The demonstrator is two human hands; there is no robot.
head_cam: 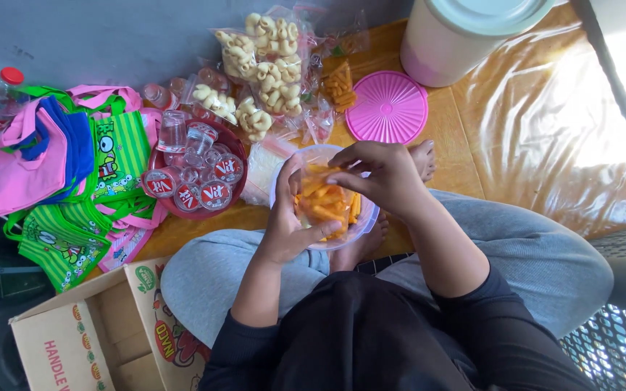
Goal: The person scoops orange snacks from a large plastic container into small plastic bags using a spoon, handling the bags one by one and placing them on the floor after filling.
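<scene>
My left hand (291, 224) holds a small clear plastic bag (324, 203) filled with orange stick snacks, over a clear round tub (364, 217) of the same snacks between my crossed legs. Fingers pinched, my right hand (382, 174) grips the top of that bag. Both hands touch the bag.
Sealed bags of pale ring-shaped snacks (262, 72) lie beyond the tub. A red bowl (201, 210) holds several small sealed water cups. Green and pink tote bags (74, 174) lie left, an open cardboard box (103, 333) near left. A pink lid (387, 107) and a big pale container (465, 36) stand ahead right.
</scene>
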